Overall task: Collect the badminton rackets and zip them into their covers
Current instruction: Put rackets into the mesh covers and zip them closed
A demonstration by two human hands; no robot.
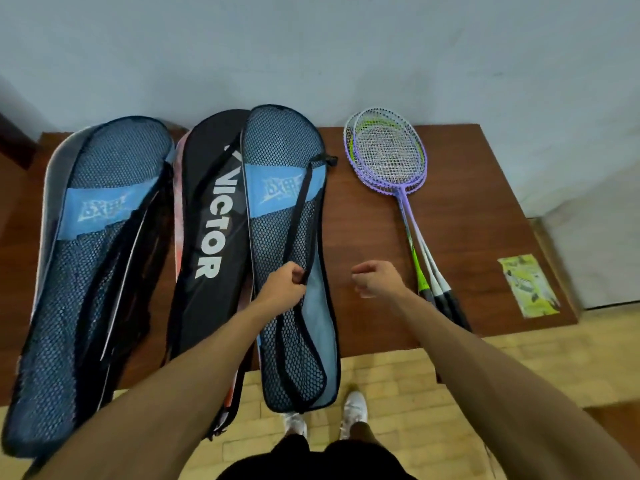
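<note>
Two hands reach out over a wooden table. The left hand has its fingers curled tight round the black strap of a blue mesh cover, gripping it low on its loop. The right hand is curled into a loose fist with nothing visible in it. It hovers just right of the cover, over bare wood.

The cover lies lengthwise, its wide end away from the person and its narrow end hanging off the near table edge. Whether its zip is open cannot be told.

The rackets lie in a small stack right of the cover, purple and green, heads at the far end like the cover's. Their dark grips lie just beyond the right fist, near it but not touching.

The step in hand looks like readying this cover. To do it well, draw the strap aside so it does not cross the opening, then run the zip fully open. Take the rackets by their grips and slide them in together, with the heads at the wide end.

Left of the cover, partly under it, lies a black cover lettered VICTOR. Further left is a second mesh cover. Far right of the cover, past the rackets, lies a yellow leaflet.
</note>
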